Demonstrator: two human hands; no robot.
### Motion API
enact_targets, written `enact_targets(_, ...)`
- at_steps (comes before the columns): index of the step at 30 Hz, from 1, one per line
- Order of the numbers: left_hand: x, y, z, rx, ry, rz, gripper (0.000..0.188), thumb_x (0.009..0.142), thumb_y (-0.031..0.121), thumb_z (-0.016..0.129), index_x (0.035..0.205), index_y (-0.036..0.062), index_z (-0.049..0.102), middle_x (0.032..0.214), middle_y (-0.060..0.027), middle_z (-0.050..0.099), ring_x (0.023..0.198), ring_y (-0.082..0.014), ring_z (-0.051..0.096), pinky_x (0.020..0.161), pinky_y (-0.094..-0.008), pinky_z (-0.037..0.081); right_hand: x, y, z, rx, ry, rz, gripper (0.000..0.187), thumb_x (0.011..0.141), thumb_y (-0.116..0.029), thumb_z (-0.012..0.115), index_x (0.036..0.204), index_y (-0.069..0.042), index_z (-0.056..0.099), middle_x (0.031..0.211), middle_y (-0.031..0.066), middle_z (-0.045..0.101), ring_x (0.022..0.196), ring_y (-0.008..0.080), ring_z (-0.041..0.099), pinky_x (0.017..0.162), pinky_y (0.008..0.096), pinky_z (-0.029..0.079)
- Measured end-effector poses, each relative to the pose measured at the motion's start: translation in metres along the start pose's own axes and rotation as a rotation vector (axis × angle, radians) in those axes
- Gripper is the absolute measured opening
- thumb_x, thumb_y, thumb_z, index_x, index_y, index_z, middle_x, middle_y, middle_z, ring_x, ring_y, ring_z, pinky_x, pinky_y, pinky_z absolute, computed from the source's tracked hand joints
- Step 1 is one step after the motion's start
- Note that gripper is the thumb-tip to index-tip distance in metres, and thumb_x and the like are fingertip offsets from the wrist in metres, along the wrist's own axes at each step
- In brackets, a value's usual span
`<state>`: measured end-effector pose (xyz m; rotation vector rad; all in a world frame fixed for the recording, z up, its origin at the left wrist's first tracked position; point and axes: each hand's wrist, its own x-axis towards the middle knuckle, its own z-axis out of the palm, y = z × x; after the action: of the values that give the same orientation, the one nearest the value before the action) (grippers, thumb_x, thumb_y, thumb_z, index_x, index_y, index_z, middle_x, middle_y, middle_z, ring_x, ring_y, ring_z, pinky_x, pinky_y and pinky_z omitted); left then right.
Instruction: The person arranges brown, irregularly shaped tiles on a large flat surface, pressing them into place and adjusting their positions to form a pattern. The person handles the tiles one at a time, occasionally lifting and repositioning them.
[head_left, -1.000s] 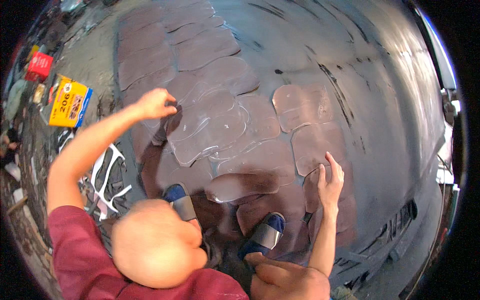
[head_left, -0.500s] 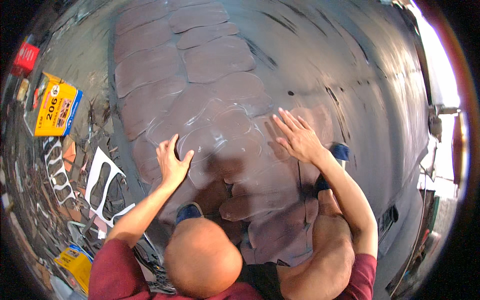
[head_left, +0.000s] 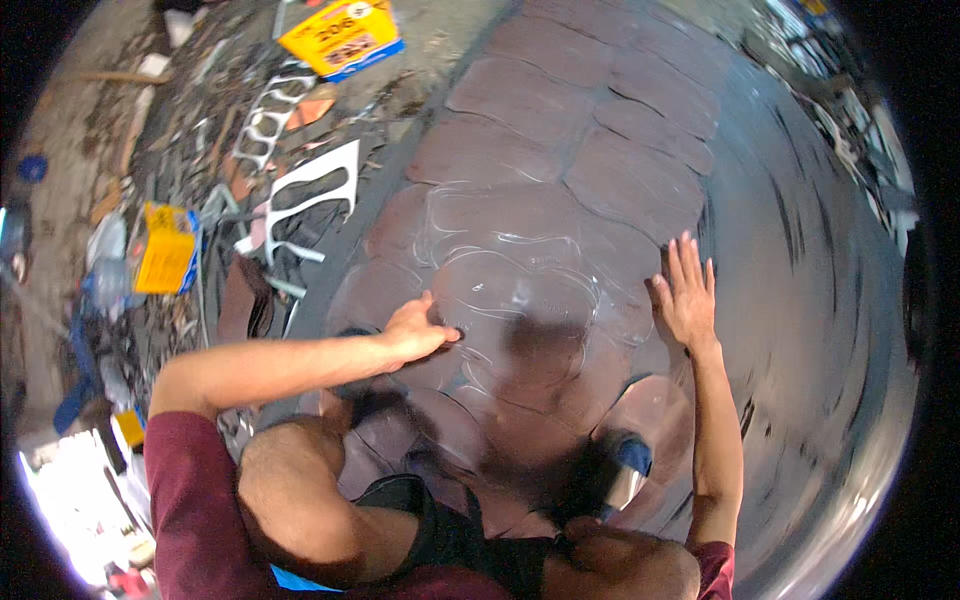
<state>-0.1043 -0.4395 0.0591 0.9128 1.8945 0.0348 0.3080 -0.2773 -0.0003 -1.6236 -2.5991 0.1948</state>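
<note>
In front of me, flat, thin brown pieces with rounded edges lie in overlapping rows on a large dark, smooth surface [head_left: 790,330]. A glossy brown piece [head_left: 500,290] lies between my hands, its wavy rims catching the light. My left hand [head_left: 412,332] is at that piece's left edge, thumb stretched out to the right and apart from the fingers. Whether it touches the piece, I cannot tell. My right hand [head_left: 686,305] reaches forward with fingers stretched out, beside the right edge of the rows. Neither hand holds anything that I can see.
Scraps and a white cut-out sheet [head_left: 315,190] litter the ground at the left. A yellow and blue box [head_left: 342,38] stands beyond them, and another yellow box [head_left: 167,250] lies nearer. My knees and shoe [head_left: 630,465] rest among the brown pieces.
The view has turned, so the rows now lean to the right and more of the littered ground shows. My left hand's thumb now points right; my right hand now points straight ahead.
</note>
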Motion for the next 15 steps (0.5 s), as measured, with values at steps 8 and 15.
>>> enact_targets(8, -0.051, 0.090, 0.090, 0.218, 0.535, 0.137, 0.056, 0.079, 0.017, 0.082, 0.130, 0.0145, 0.059, 0.138, -0.0139, 0.058, 0.136, -0.0376, 0.045, 0.108, -0.0562, 0.038, -0.051, 0.028, -0.019, 0.570, 0.364, 0.097, 0.053, 0.105, -0.022, 0.055, 0.153, -0.001, 0.046, 0.155, 0.0215, 0.050, 0.147, 0.0379, 0.043, 0.123, 0.0501, 0.028)
enact_targets(15, -0.096, 0.214, 0.168, -0.041, 0.130, 0.737, 0.037, 0.088, 0.005, 0.077, 0.123, 0.0099, 0.067, 0.118, -0.0078, 0.073, 0.122, -0.0217, 0.062, 0.107, -0.0462, 0.043, -0.181, 0.065, -0.019, 1.370, 0.408, 0.754, 0.048, 0.109, -0.026, 0.055, 0.148, 0.002, 0.053, 0.140, 0.0183, 0.063, 0.136, 0.0265, 0.055, 0.116, 0.0410, 0.041)
